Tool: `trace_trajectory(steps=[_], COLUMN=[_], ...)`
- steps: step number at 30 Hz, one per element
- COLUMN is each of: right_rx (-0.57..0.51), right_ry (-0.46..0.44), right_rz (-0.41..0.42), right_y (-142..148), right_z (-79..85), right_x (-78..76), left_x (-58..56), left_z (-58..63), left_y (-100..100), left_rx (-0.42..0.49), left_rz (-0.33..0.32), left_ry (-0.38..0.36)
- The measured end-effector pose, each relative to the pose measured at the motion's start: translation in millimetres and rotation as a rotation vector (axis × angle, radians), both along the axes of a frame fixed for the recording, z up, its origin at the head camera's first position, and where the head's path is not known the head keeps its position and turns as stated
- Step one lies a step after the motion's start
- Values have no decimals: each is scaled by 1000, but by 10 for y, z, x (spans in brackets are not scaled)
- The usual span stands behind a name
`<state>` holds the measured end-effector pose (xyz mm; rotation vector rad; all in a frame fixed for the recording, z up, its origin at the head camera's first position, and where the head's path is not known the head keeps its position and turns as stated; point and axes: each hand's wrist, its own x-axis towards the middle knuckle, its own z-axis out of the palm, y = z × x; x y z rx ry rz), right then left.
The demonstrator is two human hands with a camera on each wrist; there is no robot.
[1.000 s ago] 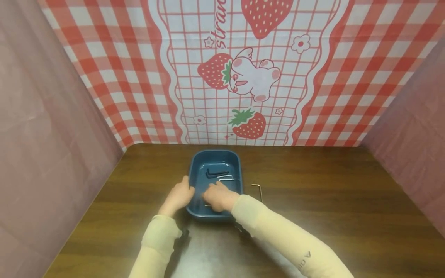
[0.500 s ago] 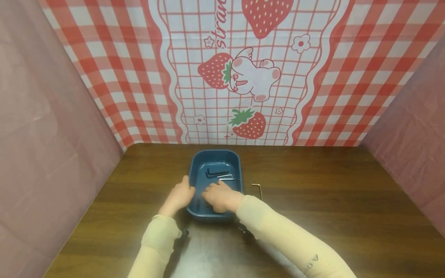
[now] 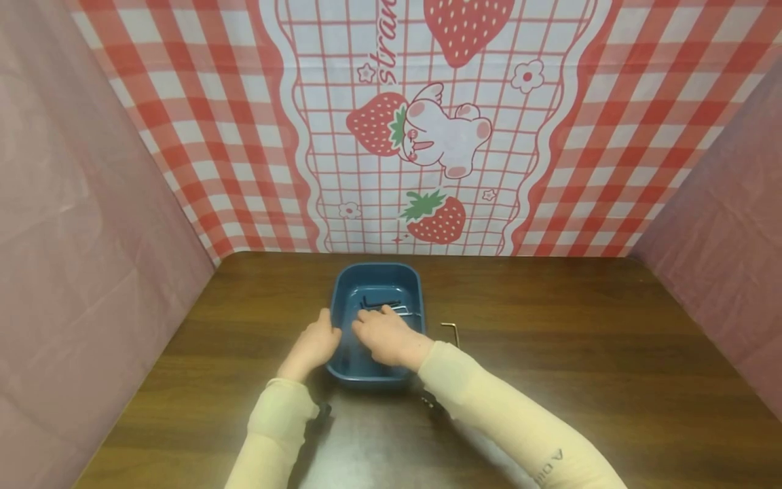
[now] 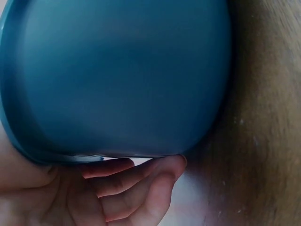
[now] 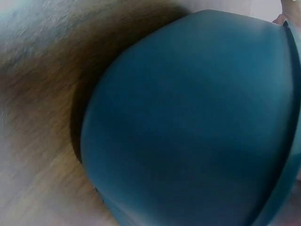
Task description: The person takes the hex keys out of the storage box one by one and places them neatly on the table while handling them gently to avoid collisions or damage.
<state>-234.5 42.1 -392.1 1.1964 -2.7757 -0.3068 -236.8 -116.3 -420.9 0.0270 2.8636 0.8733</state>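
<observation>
A blue rectangular tray (image 3: 373,382) stands on the table. My left hand (image 3: 314,343) grips its left side, thumb at the rim; the left wrist view shows curled fingers (image 4: 136,197) against the outer wall. My right hand (image 3: 389,337) reaches over the right rim into the tray, back of the hand up. Its fingertips and anything under them are hidden, and the right wrist view shows mostly the tray's outside (image 5: 183,122). Just beyond those fingers lie black hex keys (image 3: 381,303) and silver hex keys (image 3: 403,311), partly covered. A gold hex key (image 3: 452,326) lies outside, right of the tray.
The brown wooden table (image 3: 550,353) extends to both sides. Behind it hangs a red-and-white checked cloth (image 3: 256,170) with strawberries. Pinkish cloths (image 3: 104,238) close off the left and right sides.
My right hand has moved slightly away from me inside the tray, now covering part of the silver hex keys. A gold piece seen beneath it earlier no longer shows. The left hand stays put.
</observation>
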Motion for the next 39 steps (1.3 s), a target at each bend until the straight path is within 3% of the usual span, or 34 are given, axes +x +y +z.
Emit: trace_trajectory(steps=[7, 13, 21, 28, 39], right_rx=[-117, -250, -453, -643, -715], right_ry=[32, -59, -190, -161, -184], right_rz=[17, -25, -62, -59, -150], right_y=[33, 76, 157, 189, 247], right_z=[67, 112, 45, 34, 42], right_x=[-24, -46, -105, -110, -126], left_x=[7, 18, 16, 35, 39], left_z=[-8, 9, -1, 6, -1], left_y=[2, -3, -5, -2, 1], left_rx=[8, 24, 36, 51, 56], left_rz=[-6, 7, 4, 5, 20], left_ry=[7, -1, -2, 7, -2])
